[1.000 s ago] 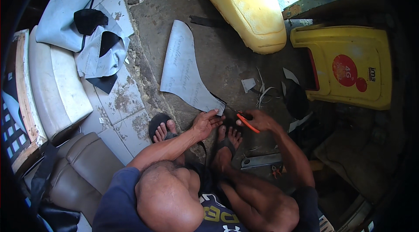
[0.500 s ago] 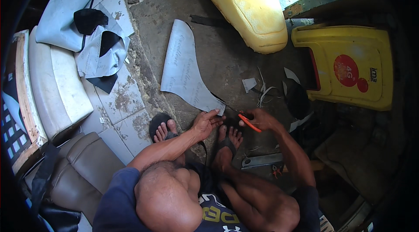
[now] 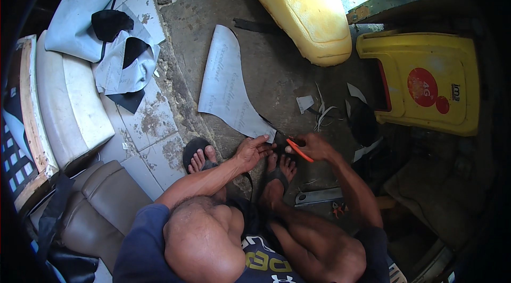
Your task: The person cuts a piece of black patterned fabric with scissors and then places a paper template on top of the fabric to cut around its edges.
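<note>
A curved piece of pale grey-backed upholstery material (image 3: 223, 81) lies on the floor, its narrow end reaching toward me. My left hand (image 3: 254, 152) pinches that narrow end, thumb on top. To its right, my right hand (image 3: 313, 147) is closed round scissors with orange handles (image 3: 299, 150). Their dark blades point at the edge of the material's narrow tip, right beside my left fingertips; how far apart the blades are is hard to make out. A sandalled foot sits just below the hands.
A yellow foam seat (image 3: 308, 22) lies at the far side. Yellow plastic stool (image 3: 452, 83) stands at right. Thin offcuts (image 3: 321, 115) litter the floor between. At left are material scraps (image 3: 125, 65), a white cushion (image 3: 80, 105) and a brown padded seat (image 3: 106, 198). Small pliers (image 3: 338, 209) lie near my right leg.
My right hand and the scissors have shifted slightly left and up, and the handles have turned a little. My left hand keeps its hold on the material.
</note>
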A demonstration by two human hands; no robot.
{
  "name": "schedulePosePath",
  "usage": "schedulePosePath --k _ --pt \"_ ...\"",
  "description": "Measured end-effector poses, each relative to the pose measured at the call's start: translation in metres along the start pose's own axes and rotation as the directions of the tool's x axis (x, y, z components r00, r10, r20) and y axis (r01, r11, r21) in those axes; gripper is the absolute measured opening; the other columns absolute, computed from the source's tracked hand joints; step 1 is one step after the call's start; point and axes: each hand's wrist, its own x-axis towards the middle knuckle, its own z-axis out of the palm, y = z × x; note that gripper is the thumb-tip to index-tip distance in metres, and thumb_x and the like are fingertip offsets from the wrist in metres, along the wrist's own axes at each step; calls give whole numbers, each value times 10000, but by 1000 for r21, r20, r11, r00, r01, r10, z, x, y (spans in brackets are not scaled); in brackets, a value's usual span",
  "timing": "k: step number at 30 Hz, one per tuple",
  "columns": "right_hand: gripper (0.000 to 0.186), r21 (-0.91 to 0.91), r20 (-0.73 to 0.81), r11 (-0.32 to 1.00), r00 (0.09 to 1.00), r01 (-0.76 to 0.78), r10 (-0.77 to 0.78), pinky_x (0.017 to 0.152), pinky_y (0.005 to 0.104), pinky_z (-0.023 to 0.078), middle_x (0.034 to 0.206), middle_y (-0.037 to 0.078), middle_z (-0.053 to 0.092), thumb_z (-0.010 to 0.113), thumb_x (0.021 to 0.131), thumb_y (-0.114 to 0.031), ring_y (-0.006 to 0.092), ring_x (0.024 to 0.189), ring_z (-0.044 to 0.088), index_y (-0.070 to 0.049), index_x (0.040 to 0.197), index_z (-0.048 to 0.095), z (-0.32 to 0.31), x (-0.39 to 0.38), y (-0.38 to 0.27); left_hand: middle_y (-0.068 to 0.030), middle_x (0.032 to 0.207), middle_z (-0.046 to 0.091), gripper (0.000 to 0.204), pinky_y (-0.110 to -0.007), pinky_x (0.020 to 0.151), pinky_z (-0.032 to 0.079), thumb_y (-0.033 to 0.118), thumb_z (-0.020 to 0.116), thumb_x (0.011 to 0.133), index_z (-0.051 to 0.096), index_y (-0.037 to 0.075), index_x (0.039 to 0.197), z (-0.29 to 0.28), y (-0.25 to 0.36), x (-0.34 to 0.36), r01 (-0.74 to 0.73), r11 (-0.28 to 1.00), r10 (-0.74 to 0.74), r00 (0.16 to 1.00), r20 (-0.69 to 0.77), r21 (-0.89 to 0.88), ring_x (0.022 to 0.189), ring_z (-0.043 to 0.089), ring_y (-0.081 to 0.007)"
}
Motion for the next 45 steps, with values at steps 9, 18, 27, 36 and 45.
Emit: schedulePosePath --k 9,18,27,36,45 --pt "720 28 20 1000 1000 9 -9 742 403 533 891 183 742 717 824 -677 238 837 710 -32 1143 734 4 9 -7 -73 1047 740 224 -377 829 564 178 744 912 673 64 1091 -2 1 -4 15 1000 -15 1000 25 10 1010 716 -236" --pt "618 63 -39 995 996 81 -79 634 397 493 748 139 707 761 852 -566 180 683 633 29 1018 738 13 13 9 -59 1015 734 218 -381 824 565 180 748 911 665 76 1083 -4 1 -3 28 999 -29 999 18 33 997 720 -241" --pt "763 132 86 991 996 12 -23 805 390 533 986 177 735 721 837 -659 230 908 692 8 1204 686 8 9 12 -44 1028 732 215 -377 814 565 168 741 918 654 94 1099 -3 2 -4 12 999 -13 999 35 33 992 720 -225" --pt "908 3 129 1000 992 -11 11 922 428 526 1135 238 717 667 794 -768 334 1076 689 -3 1282 659 -4 12 -3 -36 1052 732 237 -359 825 552 186 736 928 655 104 1134 -4 2 -6 6 997 -10 999 37 83 982 717 -208" --pt "790 -30 54 999 998 45 -44 734 410 525 871 185 729 721 793 -705 244 813 687 8 1132 724 -1 14 0 -39 1063 732 260 -359 822 555 205 743 925 653 100 1146 -7 0 -4 9 995 -14 999 46 103 979 715 -202"
